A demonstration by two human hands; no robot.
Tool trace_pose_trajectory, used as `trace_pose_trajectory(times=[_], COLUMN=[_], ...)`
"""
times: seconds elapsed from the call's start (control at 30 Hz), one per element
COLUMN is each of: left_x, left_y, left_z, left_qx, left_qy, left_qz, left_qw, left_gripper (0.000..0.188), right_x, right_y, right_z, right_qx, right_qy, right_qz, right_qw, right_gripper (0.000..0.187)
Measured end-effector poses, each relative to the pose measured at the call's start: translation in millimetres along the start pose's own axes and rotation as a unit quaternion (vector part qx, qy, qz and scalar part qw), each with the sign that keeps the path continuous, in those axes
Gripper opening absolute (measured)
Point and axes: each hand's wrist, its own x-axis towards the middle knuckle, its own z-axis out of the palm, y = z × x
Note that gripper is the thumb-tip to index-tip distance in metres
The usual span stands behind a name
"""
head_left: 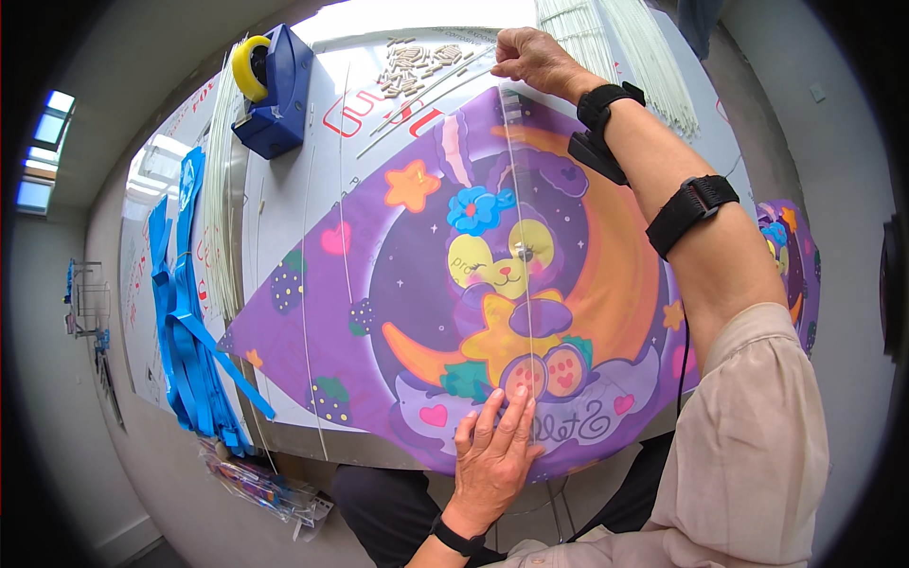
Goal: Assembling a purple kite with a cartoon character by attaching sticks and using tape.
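Observation:
A large purple kite sail (312,331) printed with a cartoon rabbit, a moon and stars lies across the table. Down its middle runs a thin, pale rod (516,180). At the sail's far tip my right hand (540,62) is closed in a pinch around the rod's upper end, its fingertips partly hidden. My left hand (497,454) rests on the near part of the sail, fingers stretched out flat, the fingertips beside the rod's lower stretch.
A blue tape dispenser (276,95) with yellow tape stands at the far left. Small beige tubes (407,68) lie in a pile near it. Bundles of white rods (639,57) sit at the far right. Blue straps (194,322) hang over the left edge, above plastic-wrapped packets (260,483).

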Motion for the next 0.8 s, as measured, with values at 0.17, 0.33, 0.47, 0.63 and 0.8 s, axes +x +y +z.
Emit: trace_pose_trajectory(times=[0.17, 0.33, 0.47, 0.63, 0.8], left_x=[1, 1, 1, 1, 2], left_y=[-1, -1, 0, 0, 0], left_z=[-2, -3, -2, -2, -2], left_qx=[-0.003, -0.010, -0.018, -0.018, -0.020], left_qy=[-0.003, 0.001, -0.001, 0.002, 0.001], left_qz=[-0.004, -0.004, -0.006, -0.005, -0.003], left_qw=[1.000, 1.000, 1.000, 1.000, 1.000], left_gripper=[0.073, 0.074, 0.073, 0.073, 0.073], right_x=[3, -7, -6, -8, 0], right_y=[-13, -30, -30, -40, -21], right_z=[-21, -41, -33, -28, -23], right_qx=[0.059, 0.054, 0.059, 0.045, 0.041], right_qy=[-0.080, -0.124, -0.124, -0.104, -0.130], right_qz=[0.077, 0.061, 0.068, 0.056, 0.034], right_qw=[0.992, 0.989, 0.988, 0.992, 0.990], right_gripper=[0.012, 0.031, 0.036, 0.046, 0.039])
